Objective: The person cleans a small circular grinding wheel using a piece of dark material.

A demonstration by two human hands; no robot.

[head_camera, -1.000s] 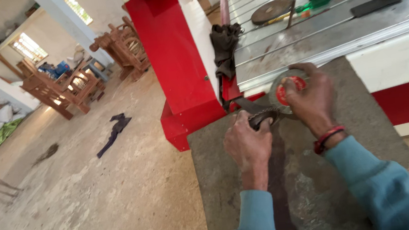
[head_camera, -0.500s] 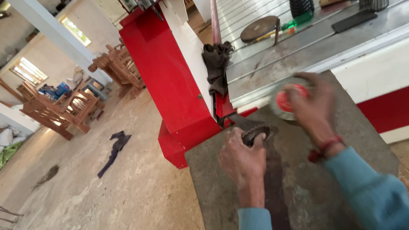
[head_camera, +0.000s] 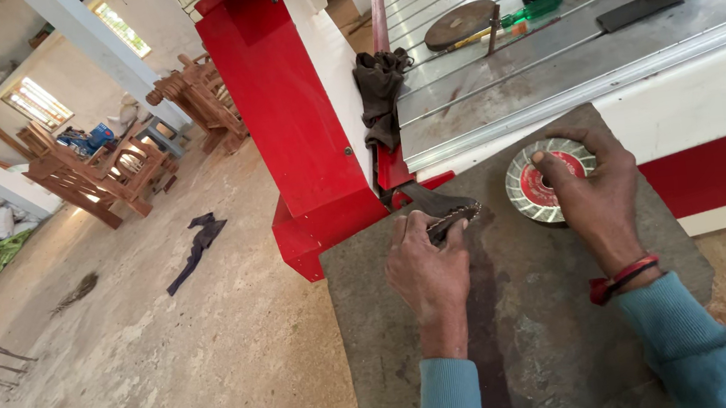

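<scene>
My left hand [head_camera: 429, 264] grips a dark metal wrench-like tool [head_camera: 443, 208] that lies on a grey stone slab [head_camera: 525, 321]. My right hand [head_camera: 588, 195] holds a round flap disc [head_camera: 531, 181] with a red centre against the slab, thumb on the red middle. The tool's end points away from the disc, toward the red machine base. Both sleeves are teal; a red band circles my right wrist.
A red and white machine [head_camera: 303, 130] with a ribbed metal table [head_camera: 560, 43] stands just beyond the slab, carrying a rusty disc [head_camera: 459, 24], a green-handled screwdriver [head_camera: 531, 12] and a dark rag [head_camera: 381, 91]. Wooden furniture [head_camera: 111, 170] and a dark cloth [head_camera: 197, 247] sit on the concrete floor.
The view has shifted closer over the slab. My right hand has lowered the flap disc flat onto the slab, and my left hand stays on the tool.
</scene>
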